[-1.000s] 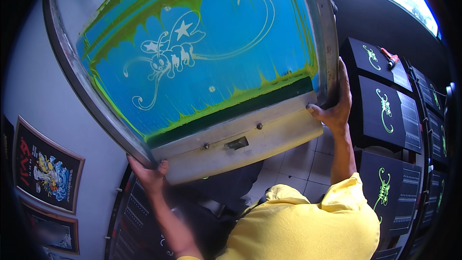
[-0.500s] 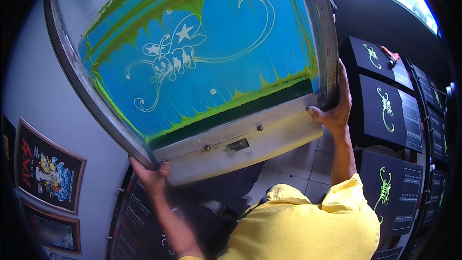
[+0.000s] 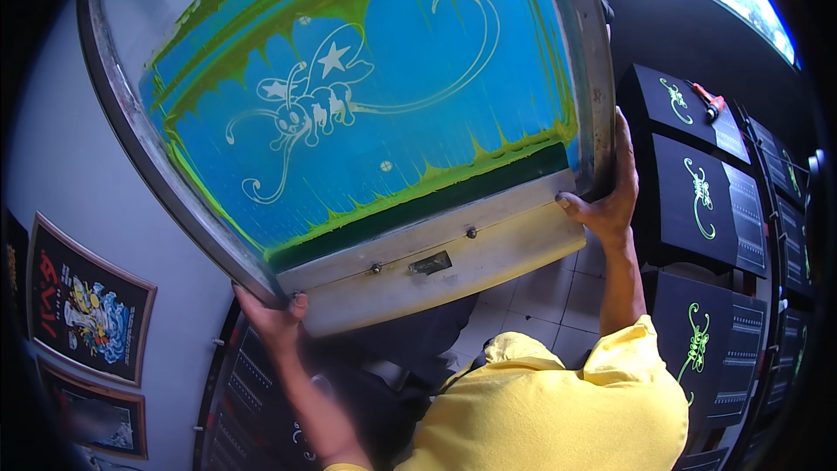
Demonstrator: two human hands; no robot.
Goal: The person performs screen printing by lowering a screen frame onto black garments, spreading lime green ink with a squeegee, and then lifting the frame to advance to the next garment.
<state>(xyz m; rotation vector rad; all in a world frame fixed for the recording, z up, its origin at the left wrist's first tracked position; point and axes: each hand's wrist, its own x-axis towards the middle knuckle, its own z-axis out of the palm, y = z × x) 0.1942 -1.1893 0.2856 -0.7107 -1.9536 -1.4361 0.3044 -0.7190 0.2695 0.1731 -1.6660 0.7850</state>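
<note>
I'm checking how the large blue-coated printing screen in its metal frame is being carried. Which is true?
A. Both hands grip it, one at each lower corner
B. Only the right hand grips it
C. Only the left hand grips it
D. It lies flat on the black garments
A: the left hand grips the lower left corner of the blue-coated printing screen and the right hand its lower right corner, so it is lifted.

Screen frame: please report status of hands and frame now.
Both hands grip the screen frame: left hand lower corner, right hand side edge. Frame raised, tilted. Nothing blocking.

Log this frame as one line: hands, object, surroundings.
left hand: grips screen frame lower-left corner | right hand: grips right edge | mesh: blue, green ink | right side: black printed shirts
</note>
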